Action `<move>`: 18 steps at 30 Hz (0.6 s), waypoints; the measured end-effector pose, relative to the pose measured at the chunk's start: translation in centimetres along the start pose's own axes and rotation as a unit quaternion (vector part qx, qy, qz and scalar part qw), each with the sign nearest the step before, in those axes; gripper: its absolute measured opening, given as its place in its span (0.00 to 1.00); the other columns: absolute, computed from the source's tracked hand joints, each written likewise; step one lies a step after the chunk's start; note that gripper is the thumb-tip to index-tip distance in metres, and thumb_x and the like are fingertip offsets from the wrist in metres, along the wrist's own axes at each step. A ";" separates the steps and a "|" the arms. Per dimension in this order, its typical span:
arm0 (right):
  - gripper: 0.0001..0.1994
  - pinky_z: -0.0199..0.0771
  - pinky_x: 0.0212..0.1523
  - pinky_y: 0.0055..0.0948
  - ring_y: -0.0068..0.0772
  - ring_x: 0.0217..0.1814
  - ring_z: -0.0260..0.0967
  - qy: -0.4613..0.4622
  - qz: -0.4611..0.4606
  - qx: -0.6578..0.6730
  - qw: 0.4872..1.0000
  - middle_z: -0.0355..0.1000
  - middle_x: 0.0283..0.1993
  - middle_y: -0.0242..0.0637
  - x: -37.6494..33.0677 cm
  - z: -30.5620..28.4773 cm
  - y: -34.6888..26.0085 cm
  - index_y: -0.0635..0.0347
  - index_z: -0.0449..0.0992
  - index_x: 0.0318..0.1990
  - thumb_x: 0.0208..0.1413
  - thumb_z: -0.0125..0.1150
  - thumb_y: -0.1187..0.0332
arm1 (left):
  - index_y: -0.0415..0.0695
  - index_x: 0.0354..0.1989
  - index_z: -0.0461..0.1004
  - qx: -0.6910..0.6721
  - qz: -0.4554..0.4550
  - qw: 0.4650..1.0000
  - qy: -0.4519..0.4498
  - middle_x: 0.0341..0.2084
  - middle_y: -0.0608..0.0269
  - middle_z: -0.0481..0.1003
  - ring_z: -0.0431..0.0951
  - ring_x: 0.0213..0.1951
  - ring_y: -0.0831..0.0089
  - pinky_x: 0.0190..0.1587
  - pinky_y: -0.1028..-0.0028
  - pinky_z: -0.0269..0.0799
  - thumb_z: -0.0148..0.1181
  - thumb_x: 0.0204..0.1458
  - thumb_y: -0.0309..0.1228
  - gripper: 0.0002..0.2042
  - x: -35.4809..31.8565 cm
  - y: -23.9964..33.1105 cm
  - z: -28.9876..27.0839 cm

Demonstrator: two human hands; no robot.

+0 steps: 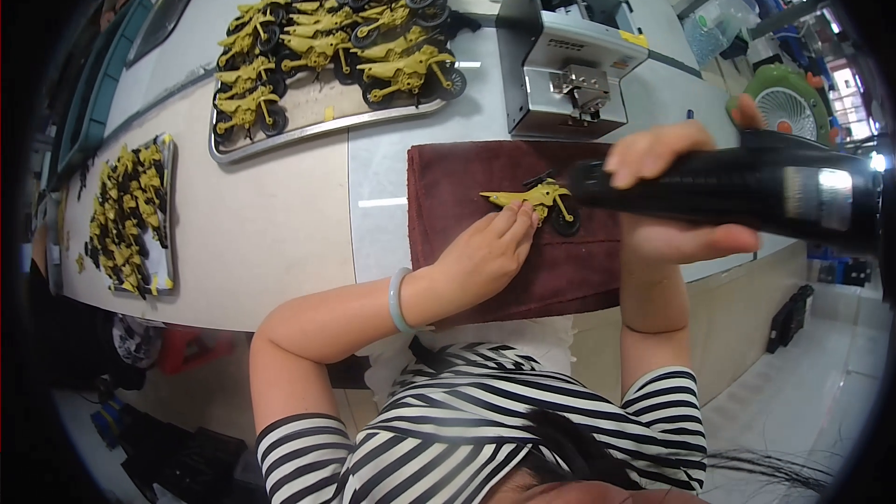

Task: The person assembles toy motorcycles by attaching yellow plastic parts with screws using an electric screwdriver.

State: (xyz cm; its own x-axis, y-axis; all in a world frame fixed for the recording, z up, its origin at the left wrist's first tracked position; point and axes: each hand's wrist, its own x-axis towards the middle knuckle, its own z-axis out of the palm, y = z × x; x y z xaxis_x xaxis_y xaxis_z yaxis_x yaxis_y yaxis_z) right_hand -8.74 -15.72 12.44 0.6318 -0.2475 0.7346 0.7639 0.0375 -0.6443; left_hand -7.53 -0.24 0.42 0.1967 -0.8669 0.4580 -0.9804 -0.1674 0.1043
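A small yellow toy motorcycle (534, 198) with black wheels lies on its side on a dark red cloth (448, 187). My left hand (485, 250) presses its fingertips down on the motorcycle's body and pins it to the cloth. My right hand (672, 196) is wrapped around a thick black electric screwdriver (747, 192), held level. The tool's tip meets the motorcycle near its rear wheel. A pale green bangle sits on my left wrist.
A metal tray (280, 135) of several finished yellow motorcycles stands at the back. A second tray (166, 215) of them sits at the far left. A grey screw-feeder machine (565, 47) stands just behind the cloth, and a green fan (789, 103) to its right.
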 end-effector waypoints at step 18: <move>0.50 0.67 0.32 0.22 0.25 0.25 0.65 0.097 0.114 -0.140 0.979 0.65 0.25 0.37 -5.6 -10.1 2.3 0.72 0.48 0.56 0.41 0.52 0.32 | 0.52 0.63 0.49 -0.784 -0.295 0.485 0.251 0.55 0.39 0.56 0.56 0.58 0.41 0.55 0.43 0.58 0.54 0.44 0.26 0.35 -6.2 -2.2 -10.2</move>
State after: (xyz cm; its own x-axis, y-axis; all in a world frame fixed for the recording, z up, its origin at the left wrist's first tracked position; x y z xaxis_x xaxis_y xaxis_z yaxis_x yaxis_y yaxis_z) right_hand -11.85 -24.00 4.67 0.7239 -0.4434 0.5286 0.5231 -0.1467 -0.8395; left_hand -6.43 10.27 6.32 0.8012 -0.5957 0.0563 0.3863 0.5869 0.7115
